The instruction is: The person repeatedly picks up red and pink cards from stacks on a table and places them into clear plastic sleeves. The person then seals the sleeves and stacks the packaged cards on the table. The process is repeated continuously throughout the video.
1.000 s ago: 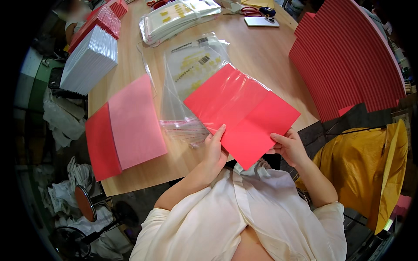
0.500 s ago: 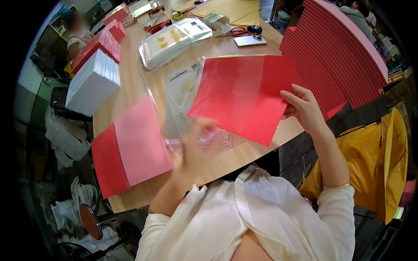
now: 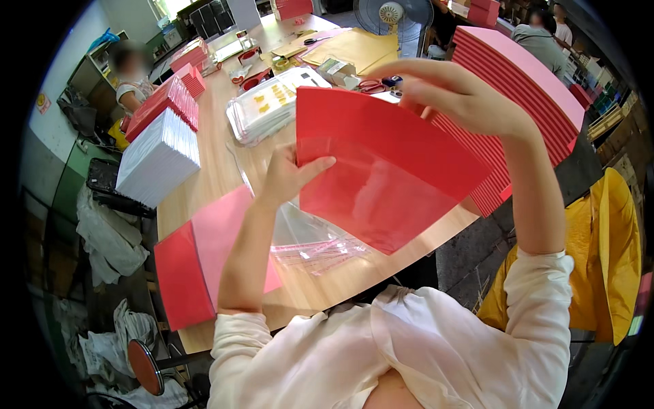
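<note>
Left hand [image 3: 289, 178] partly behind red sheet [image 3: 368, 157], fan [image 3: 391, 13] cropped; co-worker's face [image 3: 131, 63] blurred

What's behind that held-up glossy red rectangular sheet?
Past the red sheet show clear plastic bags, the pale wooden table and a red-and-pink stack, each partly covered. Anything behind its middle is hidden.
</note>
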`<state>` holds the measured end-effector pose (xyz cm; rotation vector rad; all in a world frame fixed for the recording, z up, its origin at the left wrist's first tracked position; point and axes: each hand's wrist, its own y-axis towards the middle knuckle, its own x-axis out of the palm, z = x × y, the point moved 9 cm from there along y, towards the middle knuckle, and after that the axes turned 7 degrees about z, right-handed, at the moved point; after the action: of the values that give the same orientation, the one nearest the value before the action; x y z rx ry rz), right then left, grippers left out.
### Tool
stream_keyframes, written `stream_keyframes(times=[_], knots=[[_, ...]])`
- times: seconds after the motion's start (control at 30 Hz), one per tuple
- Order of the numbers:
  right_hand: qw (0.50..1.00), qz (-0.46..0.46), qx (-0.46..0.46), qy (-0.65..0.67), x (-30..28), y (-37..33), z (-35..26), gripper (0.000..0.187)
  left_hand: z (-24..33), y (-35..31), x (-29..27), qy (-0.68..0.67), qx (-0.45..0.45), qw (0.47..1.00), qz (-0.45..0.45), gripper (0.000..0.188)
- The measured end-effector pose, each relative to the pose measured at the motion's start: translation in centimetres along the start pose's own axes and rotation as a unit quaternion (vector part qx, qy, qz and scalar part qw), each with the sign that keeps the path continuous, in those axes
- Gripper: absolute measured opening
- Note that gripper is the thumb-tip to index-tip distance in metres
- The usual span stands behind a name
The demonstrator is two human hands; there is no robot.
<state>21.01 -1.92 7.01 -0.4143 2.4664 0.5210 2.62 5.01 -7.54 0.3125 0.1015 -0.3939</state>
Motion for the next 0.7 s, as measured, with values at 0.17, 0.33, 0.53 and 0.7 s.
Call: stream_keyframes(times=[0.17,0.33,0.53,0.7], knots=[[0.972,0.034,-0.095,0.213,0.7,-4.8,4.1,0.087,-0.1,-2.6,0.0,-0.143,0.059,0.984,0.086,0.022],[0.979,0.177,-0.031,0.101,2.1,-5.3,3.8,0.098,-0.2,-2.8,-1.8,-0.163,0.069,0.973,0.146,0.019],[0.982,0.149,0.032,0.107,2.5,-4.2,3.9,0.098,-0.4,-2.4,-1.8,-0.098,0.064,0.985,0.125,0.018],[0.974,0.066,-0.068,-0.207,4.5,-0.8,-0.4,0.096,0.5,-2.6,-1.0,-0.062,0.077,0.988,0.116,0.021]])
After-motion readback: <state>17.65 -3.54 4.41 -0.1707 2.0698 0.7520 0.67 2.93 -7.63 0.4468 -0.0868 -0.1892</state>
